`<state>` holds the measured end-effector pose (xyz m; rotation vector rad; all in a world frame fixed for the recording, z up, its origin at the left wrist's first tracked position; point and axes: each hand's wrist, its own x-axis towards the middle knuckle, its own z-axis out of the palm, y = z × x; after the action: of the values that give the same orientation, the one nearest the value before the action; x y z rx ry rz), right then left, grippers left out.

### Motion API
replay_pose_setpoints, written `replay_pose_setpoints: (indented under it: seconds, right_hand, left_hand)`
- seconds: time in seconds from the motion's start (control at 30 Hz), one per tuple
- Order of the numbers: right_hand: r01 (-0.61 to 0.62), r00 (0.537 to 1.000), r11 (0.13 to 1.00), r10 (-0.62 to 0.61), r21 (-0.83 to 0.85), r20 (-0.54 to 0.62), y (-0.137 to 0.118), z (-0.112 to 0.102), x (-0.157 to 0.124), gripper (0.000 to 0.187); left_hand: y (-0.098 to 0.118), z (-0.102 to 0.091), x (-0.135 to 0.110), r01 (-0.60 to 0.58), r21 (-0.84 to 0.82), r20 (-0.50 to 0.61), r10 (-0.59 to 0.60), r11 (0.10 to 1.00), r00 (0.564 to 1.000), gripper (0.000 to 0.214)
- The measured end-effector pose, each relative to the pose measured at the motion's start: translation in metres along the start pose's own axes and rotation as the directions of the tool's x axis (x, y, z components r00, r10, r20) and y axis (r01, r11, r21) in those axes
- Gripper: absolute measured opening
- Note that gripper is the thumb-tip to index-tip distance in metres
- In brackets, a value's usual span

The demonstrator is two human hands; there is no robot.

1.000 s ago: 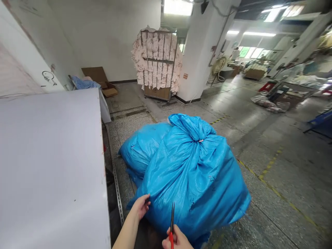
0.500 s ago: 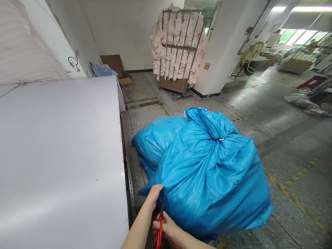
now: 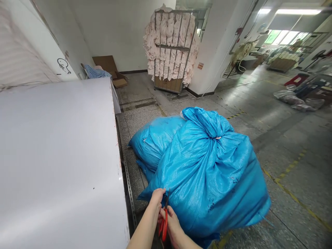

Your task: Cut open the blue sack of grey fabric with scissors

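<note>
A speckled grey floor [image 3: 285, 138] runs past a white table [image 3: 59, 145] to a pillar [image 3: 214, 52]. I count two blue bags [image 3: 197, 180] on it, one trolley [image 3: 172, 47], one pair of scissors [image 3: 165, 226]. The right hand [image 3: 172, 221] grips the scissors; the left hand [image 3: 156, 200], fingers curled, is at the front bag's near side, its grip I cannot tell

pale wall [image 3: 111, 34], grey floor [image 3: 259, 128] with striped tape [image 3: 235, 115], bright windows [image 3: 287, 37] beyond.

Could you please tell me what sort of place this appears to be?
Probably a workshop or factory floor, perhaps for textiles: a wheeled rack packed with pale cloth, large blue sacks, and yellow-and-black tape marking the floor.
</note>
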<state>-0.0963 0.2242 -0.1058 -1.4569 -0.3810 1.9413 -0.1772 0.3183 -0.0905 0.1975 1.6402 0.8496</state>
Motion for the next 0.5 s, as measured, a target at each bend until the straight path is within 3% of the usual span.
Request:
replay_pose_setpoints:
  seconds: [0.2, 0.33, 0.5]
  right_hand:
    - [0.022, 0.995, 0.999, -0.017, 0.041, -0.098, 0.004, 0.005, 0.008, 0.069]
    - [0.037, 0.99, 0.997, -0.028, 0.064, -0.136, -0.001, 0.006, 0.008, 0.068]
    - [0.042, 0.981, 0.993, -0.019, 0.114, -0.192, -0.009, 0.009, 0.01, 0.069]
  left_hand:
    - [0.002, -0.004, -0.001, 0.013, 0.025, 0.0, -0.013, 1.0, 1.0, 0.044]
    - [0.003, 0.0, -0.007, 0.108, -0.045, -0.053, -0.111, 0.993, 0.992, 0.033]
    - [0.006, 0.009, -0.017, 0.176, -0.177, -0.078, -0.193, 0.968, 0.978, 0.039]
